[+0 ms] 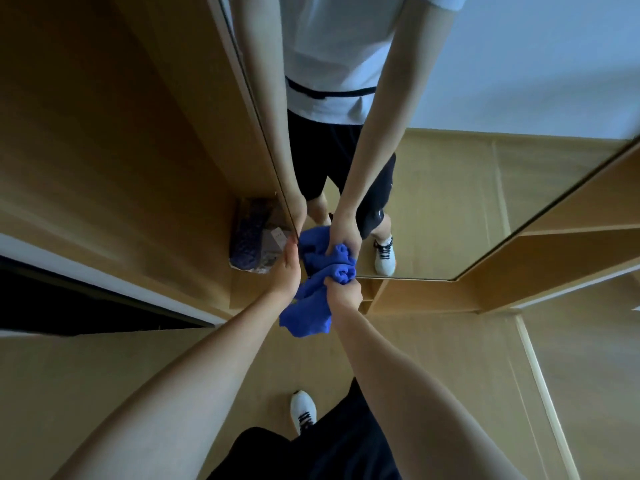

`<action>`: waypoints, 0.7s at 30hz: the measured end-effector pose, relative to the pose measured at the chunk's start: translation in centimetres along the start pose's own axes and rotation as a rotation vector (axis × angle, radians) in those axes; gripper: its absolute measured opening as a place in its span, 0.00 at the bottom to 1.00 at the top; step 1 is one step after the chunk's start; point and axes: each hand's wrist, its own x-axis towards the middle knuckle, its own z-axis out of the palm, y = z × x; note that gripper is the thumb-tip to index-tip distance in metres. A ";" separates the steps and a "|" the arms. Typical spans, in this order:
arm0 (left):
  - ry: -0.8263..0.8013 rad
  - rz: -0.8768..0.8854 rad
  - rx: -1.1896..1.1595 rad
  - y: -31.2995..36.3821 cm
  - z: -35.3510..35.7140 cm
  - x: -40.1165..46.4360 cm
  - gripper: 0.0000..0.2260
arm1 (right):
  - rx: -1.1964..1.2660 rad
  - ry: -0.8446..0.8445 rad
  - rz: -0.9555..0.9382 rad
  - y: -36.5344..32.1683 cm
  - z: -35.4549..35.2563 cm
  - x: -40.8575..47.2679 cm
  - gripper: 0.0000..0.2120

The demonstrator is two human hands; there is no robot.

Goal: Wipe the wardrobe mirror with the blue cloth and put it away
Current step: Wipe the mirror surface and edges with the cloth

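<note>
Biggest thing in the shot is the wardrobe (104, 150), all warm brown panels, and set into its door is the mirror (450, 188), throwing back a white top, dark shorts and a white shoe. Down at the glass's bottom-left corner, that's where the action is. A dark patterned package (252, 244) sits low inside the wardrobe, just left of the door edge, with the floor (450, 358) running out to the right.

Now the blue cloth (308, 306): bunched at the top against the very bottom of the mirror, with a loose tail hanging down below the hands. The right hand (341, 292) has its fingers curled tight round the bunched part, a proper fistful. The left hand (289, 271) lies alongside, fingers reaching up to the door's edge right beside the cloth (whether they're gripping that edge or just resting there, I can't tell, the fingertips are hidden).

So, judging by the position, this looks like the last low strip of the wipe. To do it well, I'd say: open that wad out flatter, so more fabric meets the glass. Steady the door with the left hand so it doesn't swing under pressure. Run along the bottom edge right into the corner, overlapping strokes. And mind that dangling tail; it could drag on the frame below.
</note>
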 end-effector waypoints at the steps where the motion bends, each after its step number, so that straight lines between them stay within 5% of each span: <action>1: 0.029 -0.031 -0.009 -0.1 0.5 0.0 0.25 | 0.009 0.000 -0.005 0.1 -0.7 0.5 0.13; 11: 0.249 -0.412 -0.288 0.4 4.2 1.6 0.34 | -0.031 0.019 -0.061 -1.3 -10.7 3.7 0.09; 21: 0.312 -0.461 -0.407 -0.3 4.6 2.0 0.38 | -0.077 -0.009 -0.049 -2.1 -14.8 4.8 0.11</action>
